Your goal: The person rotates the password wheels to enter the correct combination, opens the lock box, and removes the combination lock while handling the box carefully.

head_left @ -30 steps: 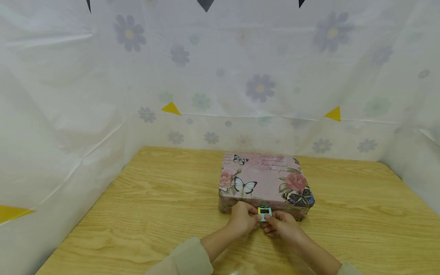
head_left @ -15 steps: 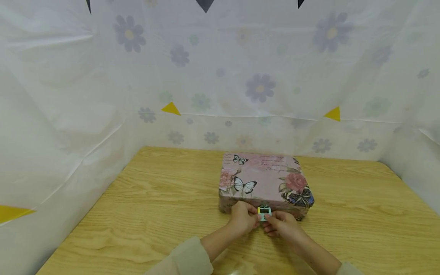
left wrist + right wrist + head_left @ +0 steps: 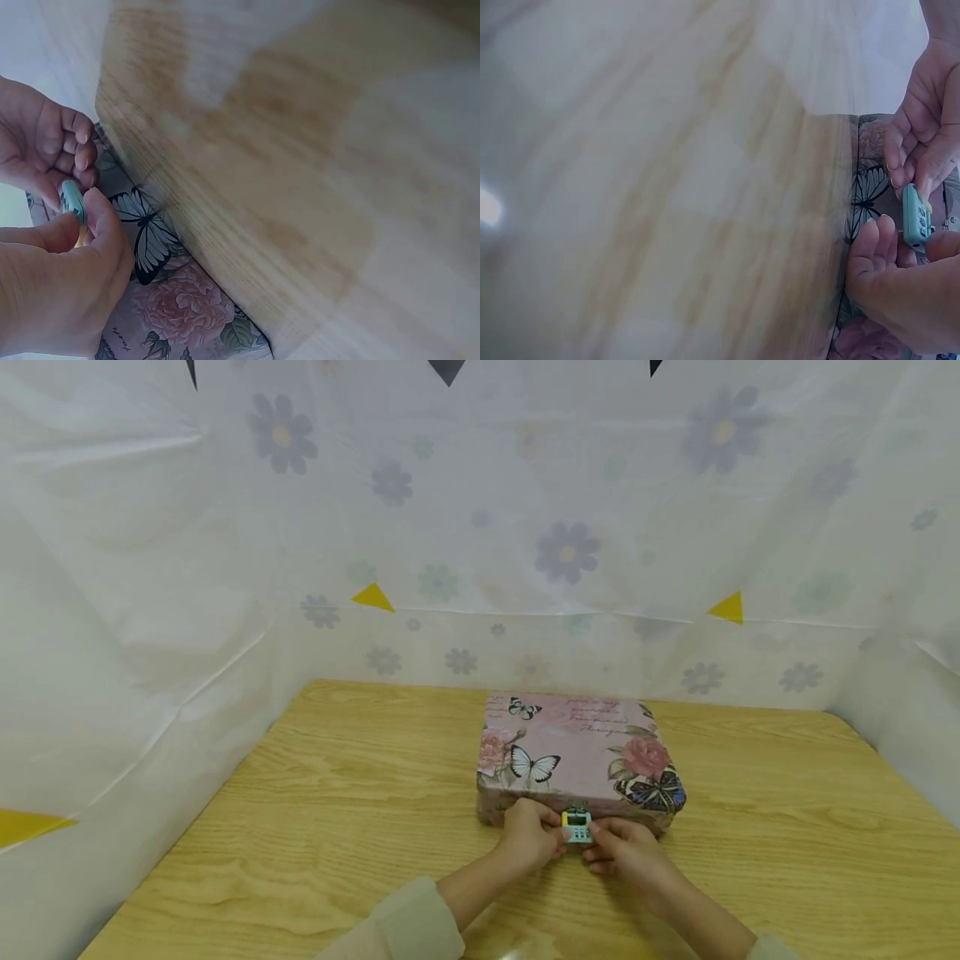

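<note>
Padlock [image 3: 577, 832] at floral box's [image 3: 573, 747] front; left grip [image 3: 529, 838] and right grip [image 3: 627, 850] pinch it.

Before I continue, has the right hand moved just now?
Yes: the right hand has shifted slightly right against the box, uncovering more of the teal lock.

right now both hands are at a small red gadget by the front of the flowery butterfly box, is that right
Not quite: the small gadget is pale teal with yellow at one edge, not red, as the head view shows. The rest holds: the left hand and right hand are both at it, by the front of the flowery butterfly box.
</note>
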The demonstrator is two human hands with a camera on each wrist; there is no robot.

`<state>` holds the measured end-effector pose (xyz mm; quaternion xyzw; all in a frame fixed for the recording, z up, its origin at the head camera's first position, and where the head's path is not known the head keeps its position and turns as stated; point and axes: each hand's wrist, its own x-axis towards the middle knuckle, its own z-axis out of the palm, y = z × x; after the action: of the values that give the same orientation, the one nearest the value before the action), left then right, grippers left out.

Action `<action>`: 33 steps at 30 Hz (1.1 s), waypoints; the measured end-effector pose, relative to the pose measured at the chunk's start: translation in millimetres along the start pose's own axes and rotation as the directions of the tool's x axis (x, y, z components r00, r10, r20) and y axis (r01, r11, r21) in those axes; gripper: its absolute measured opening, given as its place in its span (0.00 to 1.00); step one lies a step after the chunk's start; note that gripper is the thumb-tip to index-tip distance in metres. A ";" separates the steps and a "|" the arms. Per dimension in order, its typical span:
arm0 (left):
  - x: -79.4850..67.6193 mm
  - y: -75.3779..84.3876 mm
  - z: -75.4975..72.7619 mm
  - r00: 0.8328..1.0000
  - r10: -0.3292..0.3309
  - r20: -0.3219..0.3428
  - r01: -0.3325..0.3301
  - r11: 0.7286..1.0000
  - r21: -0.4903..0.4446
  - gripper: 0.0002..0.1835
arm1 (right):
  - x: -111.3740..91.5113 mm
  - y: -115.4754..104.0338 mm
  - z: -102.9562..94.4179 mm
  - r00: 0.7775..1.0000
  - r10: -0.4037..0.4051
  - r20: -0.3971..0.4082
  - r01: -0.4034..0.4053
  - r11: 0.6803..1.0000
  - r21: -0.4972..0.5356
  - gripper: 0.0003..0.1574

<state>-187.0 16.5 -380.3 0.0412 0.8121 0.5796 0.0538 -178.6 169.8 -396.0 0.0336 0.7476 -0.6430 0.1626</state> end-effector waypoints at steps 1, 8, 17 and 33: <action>0.1 0.1 -0.2 1.000 0.001 0.001 -0.001 1.000 0.005 0.02 | -0.2 -0.1 -0.2 1.000 -0.001 0.005 0.001 1.000 0.000 0.19; 0.5 -0.5 -1.4 1.000 -0.004 0.014 0.004 1.000 0.000 0.02 | 0.1 -0.4 0.5 1.000 -0.019 0.021 0.020 0.998 -0.057 0.22; 0.8 -0.8 -1.1 1.000 -0.011 0.016 0.011 1.000 0.002 0.02 | 0.4 -0.2 4.4 0.999 -0.029 0.021 0.031 0.996 -0.083 0.21; 1.0 -0.3 -2.2 1.000 -0.011 0.026 0.011 1.000 0.009 0.02 | 1.0 -1.5 7.6 1.000 -0.007 0.022 0.009 0.994 -0.109 0.17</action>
<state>-188.3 14.5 -379.9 0.0446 0.8140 0.5752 0.0673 -178.4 161.9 -395.7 0.0146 0.7801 -0.6020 0.1696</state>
